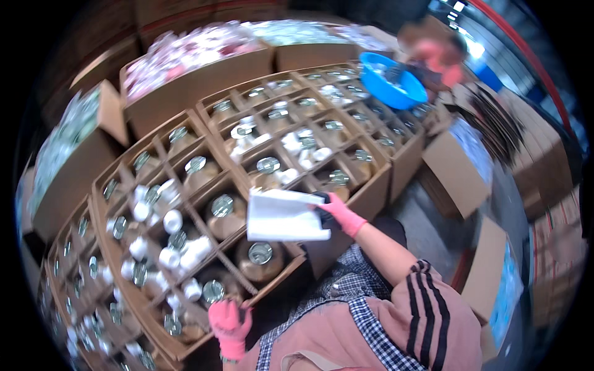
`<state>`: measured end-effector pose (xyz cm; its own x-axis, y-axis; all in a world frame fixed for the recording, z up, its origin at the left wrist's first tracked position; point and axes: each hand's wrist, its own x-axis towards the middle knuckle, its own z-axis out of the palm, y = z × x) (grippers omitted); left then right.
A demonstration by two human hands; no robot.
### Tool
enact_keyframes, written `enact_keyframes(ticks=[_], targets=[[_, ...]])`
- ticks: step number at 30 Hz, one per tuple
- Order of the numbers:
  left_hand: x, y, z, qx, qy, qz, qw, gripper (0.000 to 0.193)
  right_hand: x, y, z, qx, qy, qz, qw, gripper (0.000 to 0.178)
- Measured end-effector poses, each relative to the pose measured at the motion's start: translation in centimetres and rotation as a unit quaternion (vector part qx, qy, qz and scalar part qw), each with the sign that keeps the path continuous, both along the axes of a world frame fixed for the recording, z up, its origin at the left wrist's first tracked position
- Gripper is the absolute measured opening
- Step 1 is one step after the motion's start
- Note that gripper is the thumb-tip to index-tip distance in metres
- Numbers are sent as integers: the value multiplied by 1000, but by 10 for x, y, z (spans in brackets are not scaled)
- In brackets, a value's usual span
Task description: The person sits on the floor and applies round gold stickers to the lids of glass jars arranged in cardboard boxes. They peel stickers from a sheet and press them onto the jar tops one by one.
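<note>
Near the middle of the scene, just above the near ends of the divided cardboard boxes [272, 286], the right hand [342, 214], in a pink glove with dark fingertips, pinches the right edge of a plain white sheet [288, 216], flat, roughly rectangular and slightly curled where it is held. The left hand [230, 323], gloved alike, is at the nearest box's rim, its fingers bent, though I can't tell whether they grip anything. Clear glass jars [260, 253] and white caps [197, 247] fill the compartments to the left.
</note>
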<state>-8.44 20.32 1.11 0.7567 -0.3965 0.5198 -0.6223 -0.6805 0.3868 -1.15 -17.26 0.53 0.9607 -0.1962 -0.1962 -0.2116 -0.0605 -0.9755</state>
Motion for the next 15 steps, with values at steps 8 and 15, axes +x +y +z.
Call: enact_keyframes(ticks=[8,15], targets=[[-6,7,-18,-78,85,64,991,18,-12,6,5,-12,-41,69,997,27],[-8,8,-13,-140,163,85,973,9,-6,10,-3,-40,-62,86,993,34]])
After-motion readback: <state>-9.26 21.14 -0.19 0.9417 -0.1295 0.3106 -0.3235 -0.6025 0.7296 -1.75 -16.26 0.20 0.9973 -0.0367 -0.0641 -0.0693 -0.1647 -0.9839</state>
